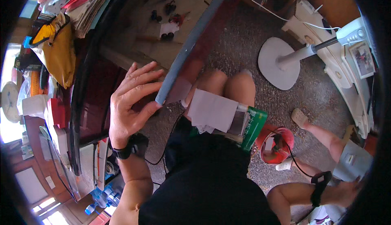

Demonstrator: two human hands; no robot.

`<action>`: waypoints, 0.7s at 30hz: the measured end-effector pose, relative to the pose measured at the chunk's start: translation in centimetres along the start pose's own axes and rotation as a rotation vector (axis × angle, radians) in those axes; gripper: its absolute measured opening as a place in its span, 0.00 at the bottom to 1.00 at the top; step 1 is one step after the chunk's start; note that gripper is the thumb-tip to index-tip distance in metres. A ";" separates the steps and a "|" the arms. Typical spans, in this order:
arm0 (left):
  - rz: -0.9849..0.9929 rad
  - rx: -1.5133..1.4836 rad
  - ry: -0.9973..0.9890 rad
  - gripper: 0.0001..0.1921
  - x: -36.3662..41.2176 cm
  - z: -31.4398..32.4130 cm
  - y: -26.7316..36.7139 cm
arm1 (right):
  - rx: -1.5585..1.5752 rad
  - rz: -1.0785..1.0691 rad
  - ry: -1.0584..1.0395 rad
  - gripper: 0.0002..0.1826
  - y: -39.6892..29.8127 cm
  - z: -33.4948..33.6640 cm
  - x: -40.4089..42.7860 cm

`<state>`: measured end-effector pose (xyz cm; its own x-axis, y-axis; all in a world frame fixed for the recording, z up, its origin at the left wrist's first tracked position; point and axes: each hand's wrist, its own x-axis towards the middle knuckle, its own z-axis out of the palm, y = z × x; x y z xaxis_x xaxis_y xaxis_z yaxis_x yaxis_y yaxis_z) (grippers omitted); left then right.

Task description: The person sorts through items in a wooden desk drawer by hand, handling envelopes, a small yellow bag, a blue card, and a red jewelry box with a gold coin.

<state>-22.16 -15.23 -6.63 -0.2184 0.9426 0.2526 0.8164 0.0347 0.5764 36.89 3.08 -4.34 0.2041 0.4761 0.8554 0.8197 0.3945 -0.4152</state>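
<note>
My left hand is at the near end of an open drawer's front panel. Its fingers are spread, the thumb tip touches the panel's corner, and a black band circles the wrist. Small dark items and a white paper scrap lie on the drawer's wooden bottom. A green box or book cover bearing writing rests on my lap with white paper slips and photo-like prints on it. My right hand, dark and blurred at the lower right, reaches outward beside another person's grey shorts; its fingers are unclear.
A red bucket holding paper scraps stands right of my lap. Beyond it are a seated person's leg and a white round-based stand. White drawers curve along the right. A yellow pouch and stacked papers crowd the left desktop.
</note>
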 end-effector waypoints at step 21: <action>0.161 -0.228 0.031 0.18 -0.6 2.4 -3.5 | 0.571 -1.565 -1.379 0.25 -43.9 29.9 -0.2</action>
<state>-23.60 -15.09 -10.61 -0.1151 0.9191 0.3768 0.7011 -0.1935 0.6863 -15.13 9.12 4.46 -0.9229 -0.3723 -0.0978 -0.3710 0.9281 -0.0321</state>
